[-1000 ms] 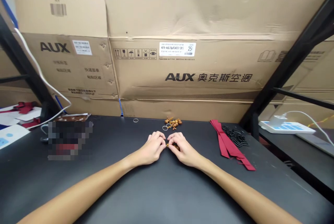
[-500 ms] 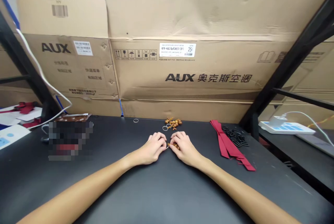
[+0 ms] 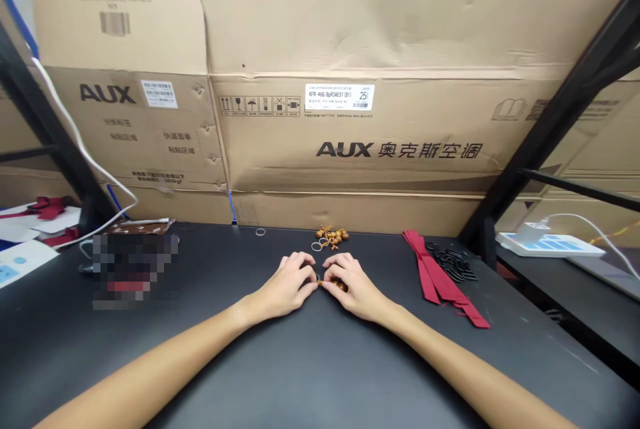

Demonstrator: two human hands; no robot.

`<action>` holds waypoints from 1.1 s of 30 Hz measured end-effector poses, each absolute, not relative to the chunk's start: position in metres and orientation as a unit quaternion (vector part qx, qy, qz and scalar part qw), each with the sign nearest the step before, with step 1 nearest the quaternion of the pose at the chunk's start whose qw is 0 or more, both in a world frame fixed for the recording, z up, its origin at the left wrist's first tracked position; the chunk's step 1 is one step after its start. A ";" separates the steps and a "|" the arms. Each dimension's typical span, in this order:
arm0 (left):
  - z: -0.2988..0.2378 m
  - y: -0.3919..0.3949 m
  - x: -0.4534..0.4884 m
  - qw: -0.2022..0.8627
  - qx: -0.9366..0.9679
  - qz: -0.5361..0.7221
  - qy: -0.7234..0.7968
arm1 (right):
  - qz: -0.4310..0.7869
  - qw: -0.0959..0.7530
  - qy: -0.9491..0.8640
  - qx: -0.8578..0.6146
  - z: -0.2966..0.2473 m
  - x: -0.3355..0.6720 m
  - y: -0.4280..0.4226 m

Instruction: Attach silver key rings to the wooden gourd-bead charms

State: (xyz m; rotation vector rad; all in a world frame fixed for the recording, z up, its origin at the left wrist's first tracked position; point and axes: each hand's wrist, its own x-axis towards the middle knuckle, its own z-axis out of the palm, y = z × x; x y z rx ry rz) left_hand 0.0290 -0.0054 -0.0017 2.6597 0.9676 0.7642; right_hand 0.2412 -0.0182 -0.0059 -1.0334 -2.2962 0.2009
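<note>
My left hand [image 3: 289, 284] is closed in a pinch at a small metal key ring [image 3: 318, 277], its fingertips covering part of the ring. Facing it, my right hand [image 3: 354, 288] pinches the thin cord of a brown beaded pendant [image 3: 341, 284]. The pendant's glossy beads show beneath the right fingers and are partly hidden. Cord and ring meet in the small gap between both hands, low over the black table [image 3: 310, 362]. Whether the cord passes through the ring is too small to tell.
Beyond my hands lie several brown beaded pendants [image 3: 334, 236] and loose metal rings [image 3: 317, 246]. Another ring [image 3: 261, 232] lies farther left. Red ribbons [image 3: 440, 282] and black clasps [image 3: 453, 262] are at the right. Cardboard [image 3: 350, 169] walls off the back; a black frame [image 3: 545, 116] rises right.
My fingertips have shifted slightly at the gap. The ring now shows more upright between them, and the cord reaches across toward my left fingers.
</note>
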 end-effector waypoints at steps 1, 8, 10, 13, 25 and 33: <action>-0.001 -0.005 0.029 0.102 0.904 0.258 0.325 | 0.075 0.306 -0.866 -0.389 -0.007 0.241 -0.018; 0.001 -0.004 0.028 0.129 0.907 0.249 0.314 | 0.062 0.329 -0.834 -0.438 -0.016 0.243 -0.010; 0.000 -0.005 0.028 0.132 0.903 0.255 0.319 | 0.078 0.331 -0.842 -0.418 -0.014 0.243 -0.011; -0.001 -0.004 0.027 0.130 0.902 0.260 0.319 | 0.099 0.328 -0.859 -0.380 -0.010 0.243 -0.014; -0.001 -0.005 0.028 0.102 0.900 0.266 0.330 | 0.082 0.323 -0.867 -0.371 -0.009 0.242 -0.016; 0.000 -0.004 0.028 0.118 0.905 0.256 0.318 | 0.053 0.349 -0.836 -0.420 -0.016 0.243 -0.011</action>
